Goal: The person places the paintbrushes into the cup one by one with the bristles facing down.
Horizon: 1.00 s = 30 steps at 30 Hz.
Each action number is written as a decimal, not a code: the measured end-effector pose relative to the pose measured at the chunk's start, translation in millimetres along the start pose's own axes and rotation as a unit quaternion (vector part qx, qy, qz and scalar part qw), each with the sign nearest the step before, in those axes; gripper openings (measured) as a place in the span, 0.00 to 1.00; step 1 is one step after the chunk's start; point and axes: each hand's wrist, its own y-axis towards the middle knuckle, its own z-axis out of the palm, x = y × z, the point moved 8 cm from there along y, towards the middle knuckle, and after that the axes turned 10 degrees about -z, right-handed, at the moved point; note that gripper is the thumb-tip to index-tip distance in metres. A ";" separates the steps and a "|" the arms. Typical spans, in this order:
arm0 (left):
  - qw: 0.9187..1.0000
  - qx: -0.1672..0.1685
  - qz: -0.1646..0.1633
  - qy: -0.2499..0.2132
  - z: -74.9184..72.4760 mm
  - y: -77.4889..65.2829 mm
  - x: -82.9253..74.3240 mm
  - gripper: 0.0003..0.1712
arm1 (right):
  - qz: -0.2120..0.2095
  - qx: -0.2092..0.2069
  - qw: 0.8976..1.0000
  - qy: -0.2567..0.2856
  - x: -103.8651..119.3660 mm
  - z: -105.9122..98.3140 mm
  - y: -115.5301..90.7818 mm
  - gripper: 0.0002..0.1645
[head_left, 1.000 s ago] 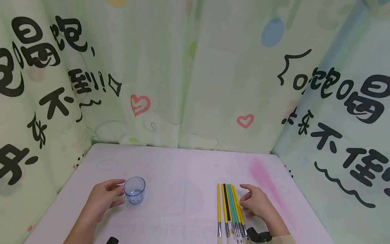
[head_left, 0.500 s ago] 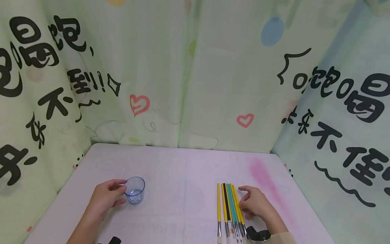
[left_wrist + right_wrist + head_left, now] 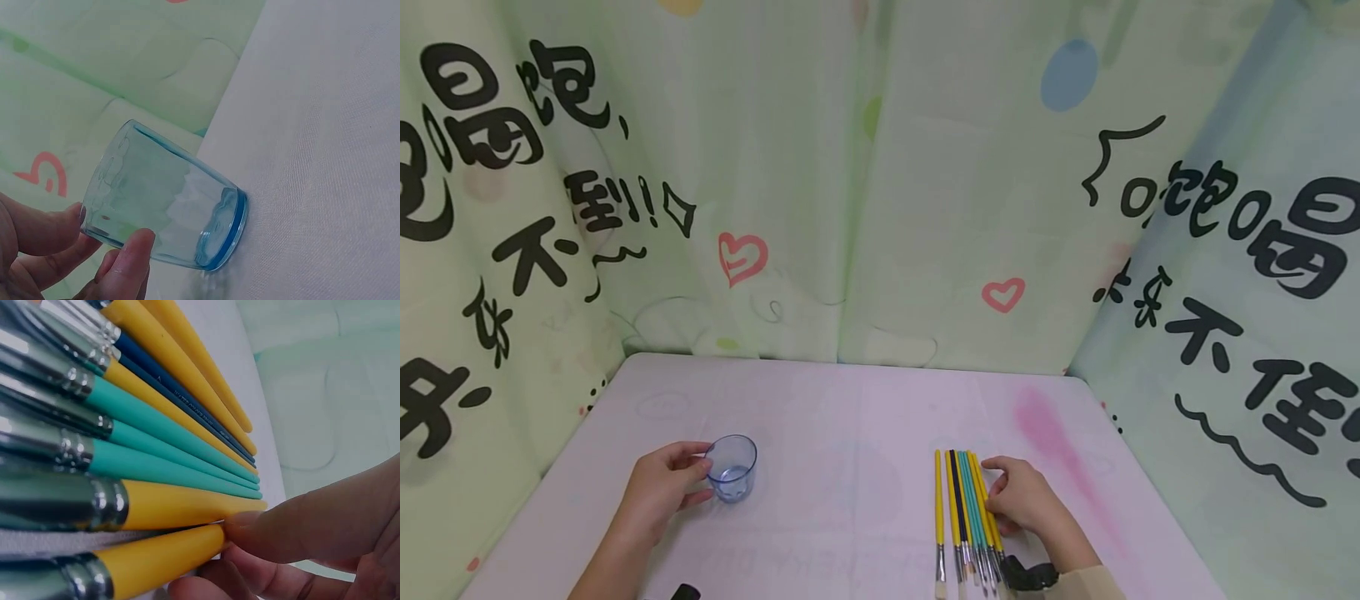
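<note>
My left hand [image 3: 662, 487] is at the left of a clear bluish drinking glass [image 3: 733, 479], which stands upright on the table. Its thumb and fingers hold the near side of the glass by the rim, as the left wrist view shows. On the right, several paintbrushes lie side by side, handles pointing away and bristles toward me. My right hand [image 3: 1026, 496] pinches the handle end of the outermost yellow paintbrush [image 3: 165, 559] between thumb and fingers. Beside that brush lie another yellow paintbrush [image 3: 181, 505] and teal paintbrushes [image 3: 169, 467]; some fingers are hidden below the handles.
A pale pinkish cloth covers the table [image 3: 850, 433], with a pink smear at its right. Light green curtains [image 3: 820, 167] printed with black characters and hearts enclose the back and both sides. A black wrist device [image 3: 1030, 573] sits near the brushes' bristle ends.
My right hand has shifted slightly left, closing in on the outermost yellow paintbrush. My left hand has edged right onto the drinking glass. The glass and brushes stay in place.
</note>
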 end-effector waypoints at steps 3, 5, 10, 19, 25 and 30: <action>1.000 -0.001 0.000 -0.004 0.0 -0.2 1.1 0.24 | 0.005 0.004 1.000 -0.014 1.1 0.9 0.6 0.41; 1.000 0.000 0.001 -0.007 -0.1 -0.5 1.8 0.24 | 0.008 0.007 1.000 -0.022 2.2 1.7 1.0 0.41; 1.000 0.001 0.002 -0.012 -0.4 -0.6 3.0 0.24 | 0.005 0.014 0.999 -0.044 6.5 2.4 1.4 0.40; 1.000 0.004 0.002 -0.016 -0.1 -1.8 3.0 0.24 | -0.001 0.014 0.999 -0.042 7.9 1.5 1.9 0.40; 1.000 0.004 0.009 -0.024 -0.5 -4.8 1.8 0.24 | 0.008 0.012 1.000 -0.011 4.2 1.3 2.2 0.41; 1.000 0.003 0.005 -0.025 0.9 -5.4 0.2 0.24 | 0.009 0.000 1.000 0.010 1.8 -1.8 0.8 0.41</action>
